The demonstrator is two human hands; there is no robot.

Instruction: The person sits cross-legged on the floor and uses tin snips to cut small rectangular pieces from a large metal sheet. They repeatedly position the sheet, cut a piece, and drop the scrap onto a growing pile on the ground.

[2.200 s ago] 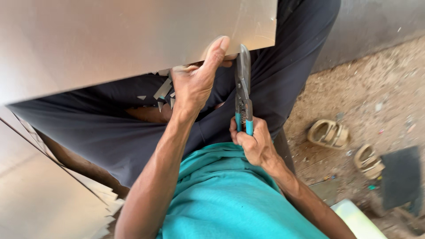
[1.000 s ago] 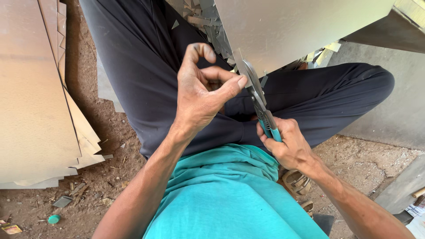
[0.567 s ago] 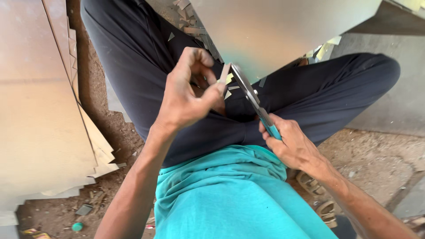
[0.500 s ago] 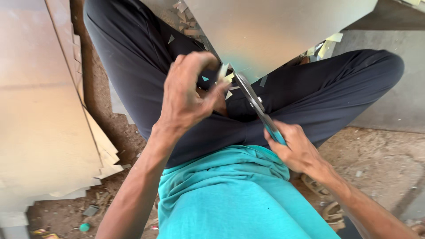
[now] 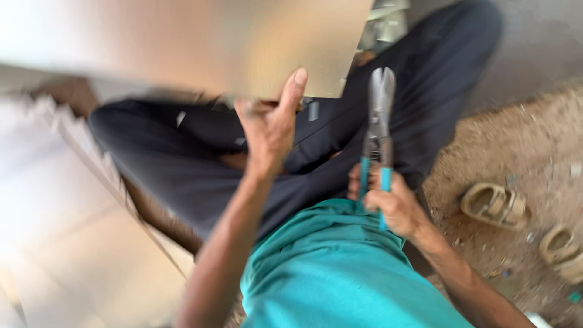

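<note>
**Sheet gripped at its edge, snips held clear**

Swung since half a second ago: view now blurred, large flat silvery metal sheet (image 5: 182, 45) filling twelve to ten o'clock, snips drawn off the cut and stood apart. Left hand (image 5: 270, 124) closed on the sheet's lower edge, thumb up over the face, probably to steady and turn it. Right hand (image 5: 388, 203) wrapped tight round the teal-handled grey metal snips (image 5: 378, 130), blades pointing to twelve o'clock, apparently closed, just beside the sheet's corner but not touching. Held low over the lap, dark trousers (image 5: 182, 164) crossed beneath, teal shirt (image 5: 340, 273) at six o'clock. Pale stacked sheets (image 5: 73, 243) at eight o'clock. Sandy dirt floor (image 5: 534, 140) at three o'clock, littered with offcuts; two tan sandals (image 5: 495, 206) at four o'clock.
</note>
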